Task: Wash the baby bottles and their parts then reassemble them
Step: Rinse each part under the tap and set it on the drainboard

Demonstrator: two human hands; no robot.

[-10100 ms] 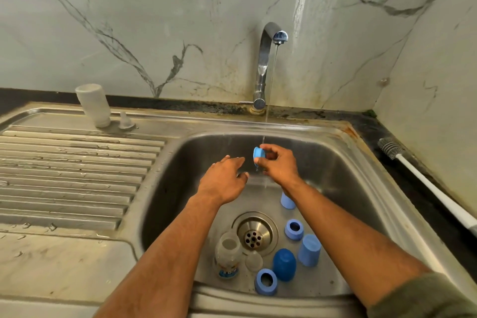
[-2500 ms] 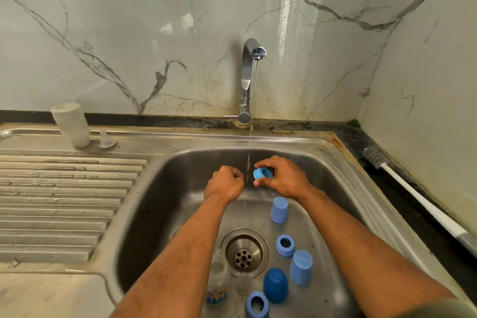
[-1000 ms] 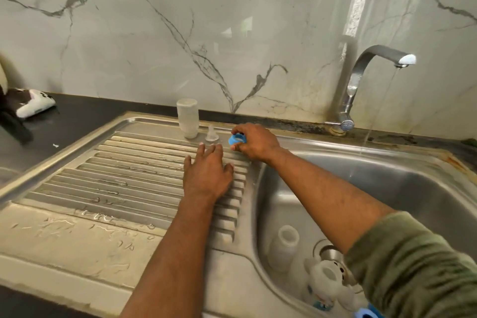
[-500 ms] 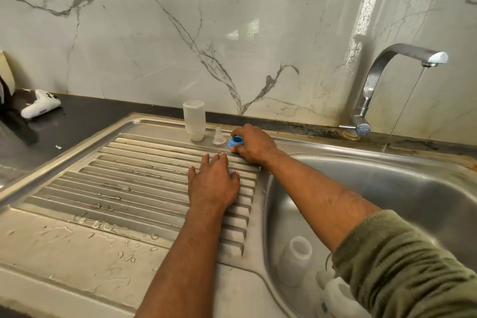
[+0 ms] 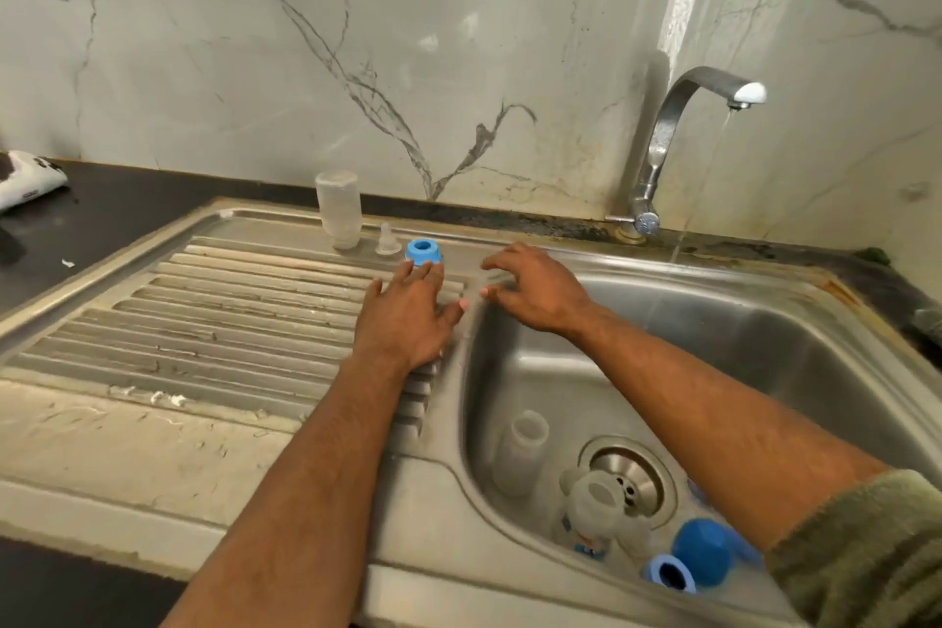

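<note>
The left hand [image 5: 408, 316] lies flat on the ribbed drainboard [image 5: 229, 311], fingers straight, grip released, fingertips just short of the blue bottle ring [image 5: 423, 252]. The ring stands alone beside a clear teat [image 5: 387, 240] and an upturned bottle [image 5: 339, 207]. The right hand [image 5: 535, 291] hovers at the sink [image 5: 764, 321] edge, fingers spread and loosely bent, holding nothing.

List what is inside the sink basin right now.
In the sink basin: a clear bottle standing upright, another bottle lying by the drain, a blue cap and a blue ring. The right forearm covers whatever lies beyond.
</note>
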